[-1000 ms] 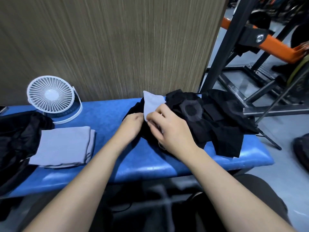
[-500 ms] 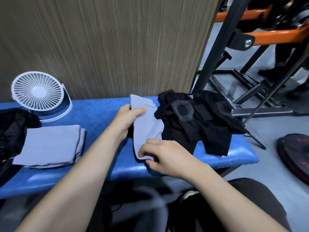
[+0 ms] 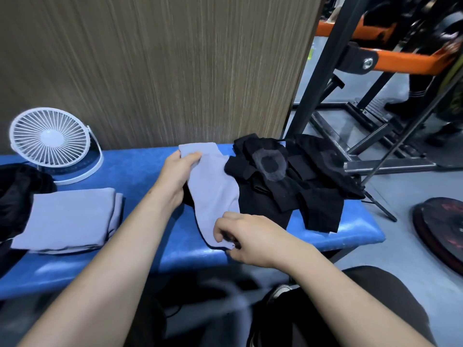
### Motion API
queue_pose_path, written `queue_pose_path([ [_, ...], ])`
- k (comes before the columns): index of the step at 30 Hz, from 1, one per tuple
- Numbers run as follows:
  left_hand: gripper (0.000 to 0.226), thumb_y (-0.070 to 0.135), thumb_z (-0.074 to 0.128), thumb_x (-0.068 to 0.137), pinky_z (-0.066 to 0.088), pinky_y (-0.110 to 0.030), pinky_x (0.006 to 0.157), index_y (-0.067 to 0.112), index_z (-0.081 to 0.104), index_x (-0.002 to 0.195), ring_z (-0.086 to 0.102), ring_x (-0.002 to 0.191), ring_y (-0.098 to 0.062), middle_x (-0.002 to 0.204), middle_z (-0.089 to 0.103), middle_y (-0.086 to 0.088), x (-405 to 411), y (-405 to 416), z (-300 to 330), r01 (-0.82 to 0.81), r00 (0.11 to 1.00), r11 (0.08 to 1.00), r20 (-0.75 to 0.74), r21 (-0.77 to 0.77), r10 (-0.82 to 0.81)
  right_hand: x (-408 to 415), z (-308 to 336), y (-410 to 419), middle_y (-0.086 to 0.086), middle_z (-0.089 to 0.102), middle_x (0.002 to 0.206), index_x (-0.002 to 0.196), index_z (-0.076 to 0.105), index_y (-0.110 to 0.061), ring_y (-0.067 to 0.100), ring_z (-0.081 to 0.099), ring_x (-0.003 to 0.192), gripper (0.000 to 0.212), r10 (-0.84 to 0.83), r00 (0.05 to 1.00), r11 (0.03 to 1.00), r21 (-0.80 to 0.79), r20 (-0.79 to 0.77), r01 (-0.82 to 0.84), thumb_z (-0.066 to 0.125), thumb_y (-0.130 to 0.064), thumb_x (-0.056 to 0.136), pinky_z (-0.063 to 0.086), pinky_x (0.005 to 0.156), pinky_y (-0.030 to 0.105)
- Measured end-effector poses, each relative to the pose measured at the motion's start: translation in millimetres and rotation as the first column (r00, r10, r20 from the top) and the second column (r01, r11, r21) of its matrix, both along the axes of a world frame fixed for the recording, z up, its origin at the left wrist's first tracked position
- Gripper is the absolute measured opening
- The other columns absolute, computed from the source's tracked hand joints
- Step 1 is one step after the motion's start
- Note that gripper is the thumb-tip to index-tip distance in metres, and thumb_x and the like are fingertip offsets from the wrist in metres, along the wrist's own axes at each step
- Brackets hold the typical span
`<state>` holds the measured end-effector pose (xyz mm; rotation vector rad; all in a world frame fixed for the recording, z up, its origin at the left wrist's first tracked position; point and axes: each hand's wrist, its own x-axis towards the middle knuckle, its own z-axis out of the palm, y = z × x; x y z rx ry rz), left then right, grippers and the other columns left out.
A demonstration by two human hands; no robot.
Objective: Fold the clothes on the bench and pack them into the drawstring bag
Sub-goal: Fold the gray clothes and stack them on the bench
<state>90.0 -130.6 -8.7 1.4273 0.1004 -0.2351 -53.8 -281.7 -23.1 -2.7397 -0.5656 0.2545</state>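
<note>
Two hands share one grey sock, stretched flat on the blue bench with its long axis running away from the person, cuff far, toe near. The left hand pinches the cuff end, thumb on top and the other digits curled under the fabric, so it is closed on the cloth rather than spread. The right hand sits at the near end, close to the bench's front edge, fingertips bunched down on the toe; its grip looks like a loose pinch, though whether it truly clasps the cloth or only presses it cannot be told.

That lengthwise lie is what the coming fold seems to turn on: either end can be carried to the other along the axis, and each hand is already at its own end, neither one nearer to the whole. Both forearms reach forward from the bottom of the view, the left angled up and rightward, the right angled up and leftward, converging on the sock.

Just right of both hands, touching the sock's edge, lies the unfolded heap of black clothes. Well to the left of the left hand rests a folded grey garment, and beyond it, at the frame's edge, a black bag, probably the drawstring one. A white desk fan stands behind them.
</note>
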Motion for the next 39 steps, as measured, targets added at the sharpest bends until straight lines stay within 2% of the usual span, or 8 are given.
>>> queue_pose_path([
  [5, 0.005, 0.015, 0.062, 0.091, 0.052, -0.025, 0.064, 0.017, 0.065, 0.093, 0.069, 0.072, -0.014, 0.084, 0.073, 0.0, -3, 20, 9, -0.05, 0.999, 0.998, 0.017, -0.031, 0.051, 5, 1, -8, -0.009, 0.045, 0.091, 0.085, 0.038, -0.026, 0.02, 0.047, 0.078, 0.028, -0.058, 0.998, 0.996, -0.072, 0.0, 0.058, 0.056, -0.008, 0.074, 0.03, 0.063, 0.031],
  [10, 0.004, 0.012, 0.063, 0.085, 0.042, -0.029, 0.064, 0.014, 0.062, 0.087, 0.058, 0.07, -0.018, 0.078, 0.064, -0.004, -5, 49, 11, -0.043, 0.997, 0.998, 0.059, 0.048, 0.04, 14, 2, -18, -0.008, 0.044, 0.094, 0.084, 0.039, -0.025, 0.021, 0.048, 0.079, 0.026, -0.137, 0.99, 0.986, -0.101, -0.025, 0.134, 0.056, -0.007, 0.076, 0.044, 0.07, 0.039],
  [19, 0.042, -0.006, 0.057, 0.084, 0.04, -0.022, 0.056, 0.021, 0.059, 0.116, 0.048, 0.065, -0.015, 0.082, 0.059, -0.009, -26, 93, 8, 0.063, 0.984, 0.973, 0.152, 0.221, -0.098, 28, 1, -31, -0.003, 0.045, 0.097, 0.083, 0.041, -0.026, 0.023, 0.051, 0.082, 0.026, -0.281, 0.959, 0.948, -0.148, 0.023, 0.281, 0.058, -0.006, 0.078, 0.042, 0.065, 0.035],
  [23, 0.049, -0.012, 0.049, 0.081, 0.039, -0.014, 0.055, 0.021, 0.074, 0.106, 0.044, 0.06, -0.009, 0.091, 0.062, -0.001, -43, 106, 4, 0.113, 0.968, 0.924, 0.17, 0.366, -0.186, 28, 4, -33, -0.003, 0.047, 0.096, 0.084, 0.045, -0.028, 0.025, 0.055, 0.084, 0.024, -0.31, 0.95, 0.944, -0.107, 0.032, 0.311, 0.058, -0.008, 0.078, 0.05, 0.069, 0.038],
  [26, 0.052, -0.01, 0.049, 0.078, 0.033, -0.018, 0.052, 0.029, 0.076, 0.1, 0.038, 0.055, -0.013, 0.075, 0.059, 0.009, -52, 117, -2, 0.097, 0.978, 0.892, 0.126, 0.442, -0.168, 25, 10, -32, -0.007, 0.051, 0.097, 0.088, 0.052, -0.032, 0.021, 0.056, 0.087, 0.017, -0.318, 0.944, 0.942, -0.083, 0.082, 0.325, 0.058, -0.018, 0.082, 0.046, 0.07, 0.033],
  [32, 0.04, -0.007, 0.052, 0.089, 0.025, -0.012, 0.032, 0.027, 0.068, 0.104, 0.032, 0.03, -0.007, 0.06, 0.044, -0.011, -73, 132, 12, 0.088, 0.975, 0.882, 0.14, 0.463, -0.171, 16, 28, -31, -0.014, 0.054, 0.062, 0.088, 0.064, -0.039, 0.014, 0.048, 0.061, 0.019, -0.449, 0.859, 0.892, 0.185, 0.248, 0.413, 0.063, -0.02, 0.084, 0.044, 0.06, 0.033],
  [35, 0.036, -0.003, 0.059, 0.09, 0.029, -0.019, 0.046, 0.027, 0.07, 0.105, 0.036, 0.048, -0.017, 0.061, 0.043, -0.01, -79, 137, 10, 0.019, 0.964, 0.916, 0.234, 0.4, -0.123, 16, 28, -30, -0.014, 0.059, 0.059, 0.084, 0.066, -0.035, 0.01, 0.049, 0.049, 0.033, -0.473, 0.861, 0.836, 0.404, 0.188, 0.372, 0.06, -0.002, 0.084, 0.045, 0.055, 0.027],
  [39, 0.037, -0.003, 0.063, 0.089, 0.026, -0.02, 0.044, 0.028, 0.071, 0.108, 0.031, 0.049, -0.015, 0.058, 0.042, 0.0, -87, 141, 6, -0.058, 0.946, 0.949, 0.32, 0.309, -0.047, 15, 30, -25, -0.016, 0.067, 0.096, 0.085, 0.07, -0.026, 0.005, 0.063, 0.091, 0.047, -0.349, 0.9, 0.844, 0.504, 0.26, 0.182, 0.057, 0.018, 0.072, 0.044, 0.081, 0.014],
])
